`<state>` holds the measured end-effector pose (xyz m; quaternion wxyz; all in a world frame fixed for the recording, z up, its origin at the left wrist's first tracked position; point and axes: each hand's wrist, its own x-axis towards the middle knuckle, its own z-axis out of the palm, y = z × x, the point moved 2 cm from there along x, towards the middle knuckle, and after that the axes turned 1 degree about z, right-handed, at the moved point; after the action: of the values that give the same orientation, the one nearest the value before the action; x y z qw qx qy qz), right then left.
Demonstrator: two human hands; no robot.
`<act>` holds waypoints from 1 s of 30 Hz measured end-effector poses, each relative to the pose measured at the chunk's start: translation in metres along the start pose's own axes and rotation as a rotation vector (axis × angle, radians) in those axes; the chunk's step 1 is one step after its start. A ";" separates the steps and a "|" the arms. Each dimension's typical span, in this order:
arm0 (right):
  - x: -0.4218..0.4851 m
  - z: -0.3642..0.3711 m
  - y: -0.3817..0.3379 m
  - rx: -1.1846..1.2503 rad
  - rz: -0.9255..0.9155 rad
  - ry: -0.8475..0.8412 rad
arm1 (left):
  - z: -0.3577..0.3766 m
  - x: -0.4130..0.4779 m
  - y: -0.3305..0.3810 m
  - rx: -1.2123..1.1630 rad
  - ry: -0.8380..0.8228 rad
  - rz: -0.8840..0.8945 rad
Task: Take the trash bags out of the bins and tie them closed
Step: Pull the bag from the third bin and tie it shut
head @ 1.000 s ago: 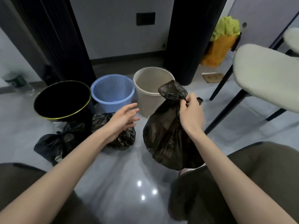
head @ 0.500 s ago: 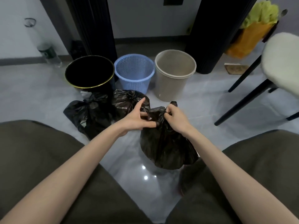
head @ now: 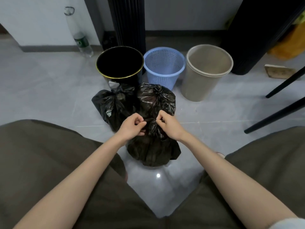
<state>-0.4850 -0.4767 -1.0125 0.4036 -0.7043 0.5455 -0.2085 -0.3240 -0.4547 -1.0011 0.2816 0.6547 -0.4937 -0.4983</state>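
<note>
A black trash bag stands on the floor between my knees. My left hand and my right hand both pinch its gathered neck, one on each side. Behind it lie two more black bags, one at the left and one at the right, each bunched closed at the top. Beyond them stand three bins with no bag inside: a black bin with a gold rim, a blue mesh basket and a beige bin.
A plastic bottle leans at the wall on the left. Black chair legs cross the floor at the right. A dark ribbed column rises behind the beige bin, with an orange bag beside it.
The bag came down from the air onto the floor. My left hand joined my right at its neck, and both now pull the neck sideways. The camera tilted further down.
</note>
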 end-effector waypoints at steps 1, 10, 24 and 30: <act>0.001 0.002 0.000 0.006 0.002 -0.009 | -0.002 0.001 -0.003 -0.020 0.054 -0.005; 0.008 -0.022 0.025 -0.085 0.067 0.073 | -0.027 0.024 -0.022 -0.114 0.374 -0.046; -0.009 -0.063 0.072 -0.583 0.483 0.332 | -0.047 0.048 -0.034 -0.579 0.504 -0.194; -0.012 -0.081 0.080 -0.733 0.534 0.319 | -0.064 0.051 -0.038 -0.628 0.603 -0.201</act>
<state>-0.5963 -0.4993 -1.0274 0.0792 -0.5946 0.8001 0.0030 -0.2500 -0.4962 -1.0310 0.5482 0.6981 -0.1484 -0.4359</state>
